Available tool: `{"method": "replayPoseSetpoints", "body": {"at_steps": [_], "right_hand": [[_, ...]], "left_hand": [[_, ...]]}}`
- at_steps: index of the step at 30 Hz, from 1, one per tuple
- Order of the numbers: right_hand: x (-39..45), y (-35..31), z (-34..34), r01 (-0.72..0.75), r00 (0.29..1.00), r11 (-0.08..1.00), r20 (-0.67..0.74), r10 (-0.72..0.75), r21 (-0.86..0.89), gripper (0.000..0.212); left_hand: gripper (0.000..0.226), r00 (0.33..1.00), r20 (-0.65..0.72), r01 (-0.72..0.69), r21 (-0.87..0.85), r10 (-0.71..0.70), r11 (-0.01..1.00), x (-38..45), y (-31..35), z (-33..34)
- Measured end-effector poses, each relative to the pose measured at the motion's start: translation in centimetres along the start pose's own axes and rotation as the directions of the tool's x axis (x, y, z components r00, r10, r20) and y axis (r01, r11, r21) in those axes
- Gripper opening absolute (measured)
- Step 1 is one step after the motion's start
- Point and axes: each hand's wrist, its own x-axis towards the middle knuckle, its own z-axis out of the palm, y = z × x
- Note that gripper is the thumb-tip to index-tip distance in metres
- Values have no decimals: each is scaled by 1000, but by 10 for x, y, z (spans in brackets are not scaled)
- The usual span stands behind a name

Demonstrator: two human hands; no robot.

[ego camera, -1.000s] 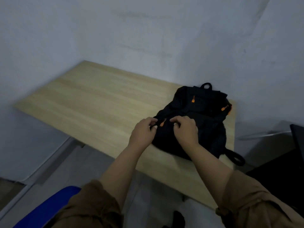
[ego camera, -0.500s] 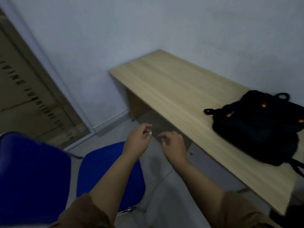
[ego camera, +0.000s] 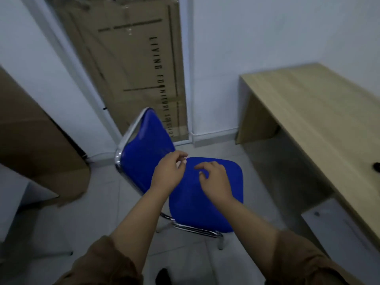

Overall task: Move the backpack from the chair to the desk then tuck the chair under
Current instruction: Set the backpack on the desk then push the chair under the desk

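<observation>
A blue chair [ego camera: 226,204] with a chrome frame stands on the floor at the centre, its seat bare and its backrest toward the left. The light wooden desk [ego camera: 320,112] runs along the right side. Only a small black tip of the backpack [ego camera: 377,167] shows at the right edge, lying on the desk. My left hand [ego camera: 167,174] hovers over the gap between backrest and seat, fingers loosely curled and holding nothing. My right hand [ego camera: 214,182] hovers above the seat with its fingers spread, also holding nothing.
A tall cardboard box [ego camera: 131,64] with printed lettering leans in the doorway behind the chair. Another large cardboard box [ego camera: 35,138] stands at the left. White walls close in the corner, and the floor is pale tile [ego camera: 98,214].
My hands let go of the backpack on the desk and drew back. My view swung left, so the chair now sits at the centre under both hands.
</observation>
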Motion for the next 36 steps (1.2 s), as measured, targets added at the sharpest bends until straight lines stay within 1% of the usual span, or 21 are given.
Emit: {"method": "replayPoseSetpoints", "body": {"at_steps": [2, 4, 6, 7, 8, 10, 12, 13, 15, 16, 18, 20, 21, 24, 27, 30, 33, 36], "right_hand": [[6, -15, 14, 38, 999, 999, 22, -38, -9, 27], [18, -44, 40, 70, 996, 997, 56, -70, -10, 29], [32, -74, 66, 90, 992, 996, 85, -89, -13, 32], [39, -87, 80, 94, 991, 996, 93, -92, -9, 35], [47, -100, 94, 88, 992, 996, 94, -86, -9, 37], [59, -122, 122, 54, 994, 998, 102, -51, -21, 45], [67, -140, 147, 0, 991, 997, 136, 11, -79, 57], [71, -147, 159, -21, 988, 993, 150, 39, -117, 64], [75, -157, 178, -55, 987, 985, 141, 79, -164, 77], [76, -160, 185, -80, 989, 981, 111, 100, -179, 82], [78, -164, 195, -142, 987, 966, 48, 155, -214, 88], [82, -167, 201, -207, 975, 944, 21, 220, -258, 87], [83, -167, 202, -221, 972, 938, 22, 236, -268, 83], [91, -163, 204, -217, 974, 939, 4, 226, -267, 62], [95, -159, 200, -206, 977, 944, -7, 212, -257, 55], [98, -146, 190, -203, 978, 947, 5, 211, -250, 56], [98, -132, 173, -186, 979, 953, 32, 199, -239, 57], [92, -121, 145, -187, 975, 948, 70, 211, -258, 71]], "left_hand": [[23, 999, -48, 14, -3, -14, 1000, 3, -12, -20], [23, 992, -127, 6, -10, -7, 1000, 9, -34, -52], [25, 978, -204, -37, 29, 42, 999, 20, -58, -80], [27, 972, -221, -62, 62, 75, 996, 27, -70, -94], [30, 971, -211, -93, 103, 113, 990, 35, -83, -106], [37, 969, -117, -183, 237, 215, 954, 53, -111, -130], [47, 955, 29, -284, 365, 294, 887, 70, -140, -147], [54, 943, 118, -333, 396, 312, 856, 79, -153, -154], [62, 906, 264, -415, 407, 330, 814, 92, -167, -165], [61, 887, 323, -444, 404, 330, 800, 97, -170, -168], [49, 853, 388, -496, 391, 350, 775, 106, -174, -170], [49, 824, 431, -527, 348, 367, 775, 118, -177, -172], [50, 814, 445, -536, 330, 373, 777, 122, -178, -171], [52, 793, 467, -552, 280, 391, 785, 134, -180, -165], [52, 788, 464, -547, 225, 405, 806, 141, -177, -159], [50, 774, 469, -564, 205, 426, 800, 146, -170, -149], [50, 782, 460, -548, 188, 420, 815, 147, -162, -134], [50, 778, 465, -539, 149, 422, 829, 145, -145, -114]]}}
